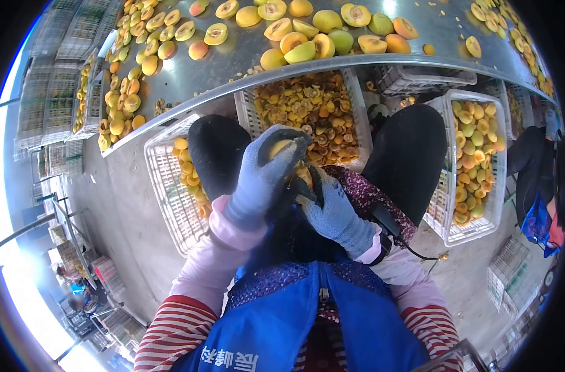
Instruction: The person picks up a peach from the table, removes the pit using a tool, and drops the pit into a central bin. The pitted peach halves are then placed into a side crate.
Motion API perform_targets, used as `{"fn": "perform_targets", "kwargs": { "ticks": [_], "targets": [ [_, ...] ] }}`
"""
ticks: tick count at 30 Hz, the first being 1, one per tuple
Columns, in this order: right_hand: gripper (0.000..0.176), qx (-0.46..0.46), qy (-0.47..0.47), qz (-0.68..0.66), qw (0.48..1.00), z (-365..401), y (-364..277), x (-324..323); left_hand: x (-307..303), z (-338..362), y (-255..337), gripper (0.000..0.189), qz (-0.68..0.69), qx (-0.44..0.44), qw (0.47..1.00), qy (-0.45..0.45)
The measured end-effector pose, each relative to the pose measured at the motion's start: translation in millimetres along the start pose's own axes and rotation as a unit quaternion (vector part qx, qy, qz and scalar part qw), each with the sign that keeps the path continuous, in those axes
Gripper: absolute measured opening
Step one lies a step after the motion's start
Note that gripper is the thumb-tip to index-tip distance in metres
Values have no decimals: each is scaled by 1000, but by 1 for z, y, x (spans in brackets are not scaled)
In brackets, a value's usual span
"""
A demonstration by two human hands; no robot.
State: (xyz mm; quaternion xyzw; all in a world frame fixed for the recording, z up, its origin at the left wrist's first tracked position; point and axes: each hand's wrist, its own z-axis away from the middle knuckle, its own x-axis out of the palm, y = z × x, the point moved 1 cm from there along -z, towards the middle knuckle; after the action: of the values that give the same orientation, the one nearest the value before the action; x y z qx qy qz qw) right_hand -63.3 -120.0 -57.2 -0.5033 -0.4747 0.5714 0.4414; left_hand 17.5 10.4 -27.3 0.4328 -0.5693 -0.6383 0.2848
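Both hands wear blue-grey knitted gloves with dark, stained fingertips, and are close together above my lap. My left hand [267,167] is closed around a yellow peach half [280,147], part of which shows between thumb and fingers. Just below and to the right, my right hand [333,208] has its fingers curled in. A small orange fruit piece [303,172] shows at its fingertips; whatever else it grips is hidden. Beyond the hands, a white crate [245,115] between my knees holds browned fruit scraps [319,108].
A metal table [233,65] with a raised edge spans the front, bearing many peach halves [327,21]. White crates of fruit stand left [164,180] and right [446,211] of my legs. Another person's leg [527,161] is at far right. Stacked crates [50,93] line the left.
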Motion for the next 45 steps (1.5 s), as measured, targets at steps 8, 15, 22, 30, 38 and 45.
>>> {"fn": "perform_targets", "kwargs": {
  "ticks": [8,15,22,30,38,45],
  "targets": [
    [34,253,-113,-637,719,11,7,9,8,3,-3,23,205,-76,975,47],
    [50,291,-245,-745,548,10,11,7,12,-8,-2,21,116,-29,993,15],
    [45,267,-286,-836,384,9,18,14,20,0,-29,24,320,-81,944,-9],
    [51,240,-325,-860,311,13,31,21,31,13,-15,30,458,-195,865,61],
    [43,279,-323,-835,348,14,4,21,3,9,-15,24,148,-29,989,-9],
    [40,285,-292,-853,327,13,0,11,31,19,-2,34,490,-236,837,65]
  ]
}}
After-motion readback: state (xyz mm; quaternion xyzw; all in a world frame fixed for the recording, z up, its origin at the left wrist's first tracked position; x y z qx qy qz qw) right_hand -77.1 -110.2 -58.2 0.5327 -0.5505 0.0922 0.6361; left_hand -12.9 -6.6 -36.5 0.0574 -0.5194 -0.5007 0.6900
